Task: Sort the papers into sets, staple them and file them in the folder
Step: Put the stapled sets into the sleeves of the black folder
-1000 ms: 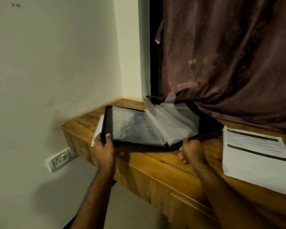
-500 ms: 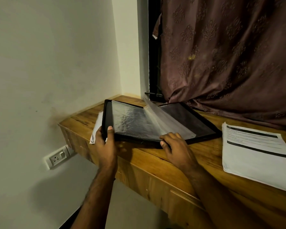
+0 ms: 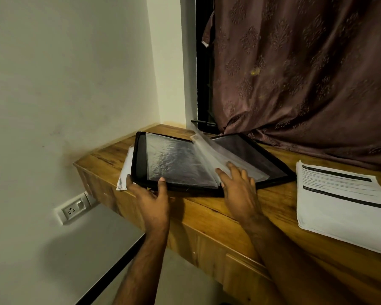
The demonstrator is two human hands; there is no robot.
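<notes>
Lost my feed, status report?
Left hand grips black display folder. Right hand flat on clear plastic sleeves. Printed white paper stack waits alongside.

So the tabletop (image 3: 207, 219) is a warm brown wood slab with visible grain, fixed into the corner where the pale wall meets the window side; front edge has a panelled wooden face below it. Sitting on it toward the left end is a black display folder (image 3: 139, 159), lying open with its clear plastic sleeves (image 3: 176, 161) fanned out; a white sheet of paper (image 3: 124, 172) pokes out from under the folder's left edge, hanging slightly past the corner. Off to the right, apart from the folder, there's a stack of printed papers (image 3: 339, 208) with black header bars; the curtain's (image 3: 317, 133) hem bunches onto the back of the wood.
</notes>
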